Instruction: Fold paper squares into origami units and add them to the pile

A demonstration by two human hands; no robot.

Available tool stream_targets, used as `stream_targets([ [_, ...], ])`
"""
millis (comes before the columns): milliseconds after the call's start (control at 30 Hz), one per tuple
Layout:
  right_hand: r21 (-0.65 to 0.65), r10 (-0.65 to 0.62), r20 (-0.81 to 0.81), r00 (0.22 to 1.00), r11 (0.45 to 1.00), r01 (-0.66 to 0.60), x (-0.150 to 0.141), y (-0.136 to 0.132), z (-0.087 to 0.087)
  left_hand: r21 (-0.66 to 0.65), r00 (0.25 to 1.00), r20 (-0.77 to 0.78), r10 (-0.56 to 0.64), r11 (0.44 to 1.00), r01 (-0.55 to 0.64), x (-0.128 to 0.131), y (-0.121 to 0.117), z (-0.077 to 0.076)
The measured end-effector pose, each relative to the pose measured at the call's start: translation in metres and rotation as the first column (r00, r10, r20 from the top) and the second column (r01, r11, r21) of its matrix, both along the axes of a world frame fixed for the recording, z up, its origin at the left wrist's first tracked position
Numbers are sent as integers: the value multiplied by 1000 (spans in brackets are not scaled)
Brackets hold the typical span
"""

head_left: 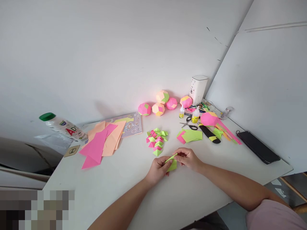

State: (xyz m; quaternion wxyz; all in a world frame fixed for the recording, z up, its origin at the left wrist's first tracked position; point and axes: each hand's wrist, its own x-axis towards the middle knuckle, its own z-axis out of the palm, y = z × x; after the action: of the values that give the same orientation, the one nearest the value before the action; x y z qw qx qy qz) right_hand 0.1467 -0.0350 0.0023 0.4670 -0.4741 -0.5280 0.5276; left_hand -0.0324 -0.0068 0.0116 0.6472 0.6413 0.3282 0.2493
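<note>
Between my two hands is a piece of lime green paper (172, 166), with a fold along its upper edge. My left hand (156, 171) grips its left side, thumb on top. Fingers of my right hand (188, 158) pinch the upper right corner. Just beyond my hands lies a pile of small folded paper pieces (157, 142) in green and pink. To the right of that pile sits a stack of green paper sheets (193, 135) with a pink one at its left.
Several paper balls (158, 109) stand by the wall. Scissors (189, 124), glue bottles (195, 115), a box cutter (209, 133) and a black case (257, 147) are at right. Pink and peach paper (97, 148), a notebook (134, 126) and a green-capped bottle (64, 127) are at left.
</note>
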Motion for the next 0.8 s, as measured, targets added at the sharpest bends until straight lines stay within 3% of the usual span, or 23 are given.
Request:
stream_targets([
  [800, -34, -34, -90, 995, 999, 31, 1, 3, -4, -26, 1000, 10, 5, 1000, -5, 0, 1, -3],
])
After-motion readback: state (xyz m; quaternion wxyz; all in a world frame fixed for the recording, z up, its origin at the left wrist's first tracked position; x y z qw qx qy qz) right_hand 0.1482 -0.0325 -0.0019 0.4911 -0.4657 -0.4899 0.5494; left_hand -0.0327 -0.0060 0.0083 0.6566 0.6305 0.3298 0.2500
